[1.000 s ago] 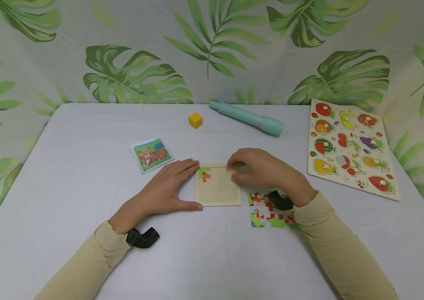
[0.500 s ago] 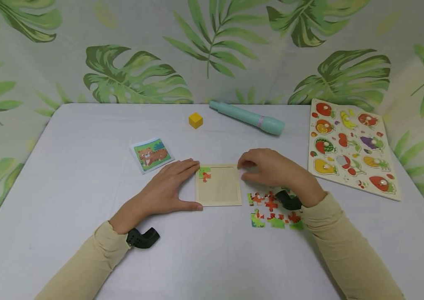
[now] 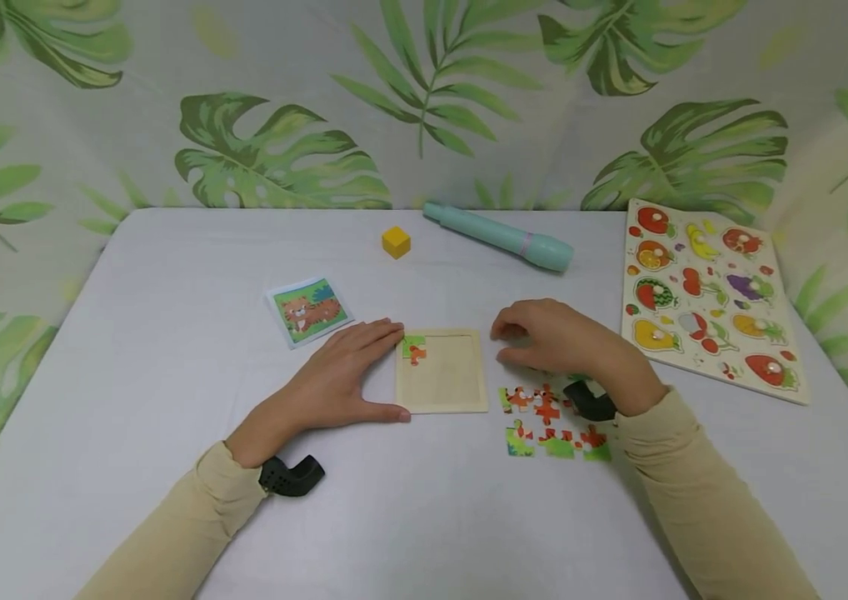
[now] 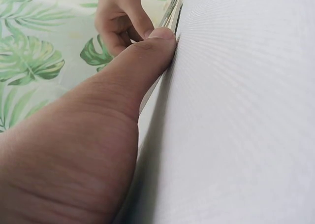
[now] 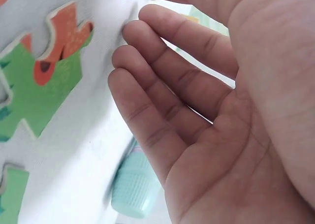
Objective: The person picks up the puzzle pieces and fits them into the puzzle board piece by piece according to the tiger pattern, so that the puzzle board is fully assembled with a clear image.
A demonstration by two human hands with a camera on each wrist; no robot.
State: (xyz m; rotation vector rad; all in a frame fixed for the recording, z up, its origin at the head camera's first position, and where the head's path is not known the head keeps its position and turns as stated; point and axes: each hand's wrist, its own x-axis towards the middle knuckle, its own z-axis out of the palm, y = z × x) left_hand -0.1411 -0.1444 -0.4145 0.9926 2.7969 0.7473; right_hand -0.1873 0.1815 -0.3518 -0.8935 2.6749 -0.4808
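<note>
Head view: my L hand (image 3: 337,379), spread wide, spans the L edge of the tray (image 3: 446,379); loose pcs (image 3: 546,406) lie in rows on the table (image 3: 424,517) off its near R corner, just nearside of my R hand (image 3: 562,337), the closer one. L-wrist view: thumb at tray edge. R-wrist view: R fingers half-bent, nothing held, pcs alongside.

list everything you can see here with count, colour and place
wooden tray: one, pale, table middle
placed puzzle piece: one, green and orange, tray's far left corner
loose puzzle pieces: at least five, green and orange, right of tray
picture card: one, mostly green, left of tray
cube: one, yellow, beyond tray
tube: one, teal, far edge
fruit board: one, cream, far right
table: one, white, underneath
backdrop: leaf-print, behind
wrist devices: two, black, wrists
sleeves: two, beige, forearms
left hand: one, tray's left edge
right hand: one, right of tray
</note>
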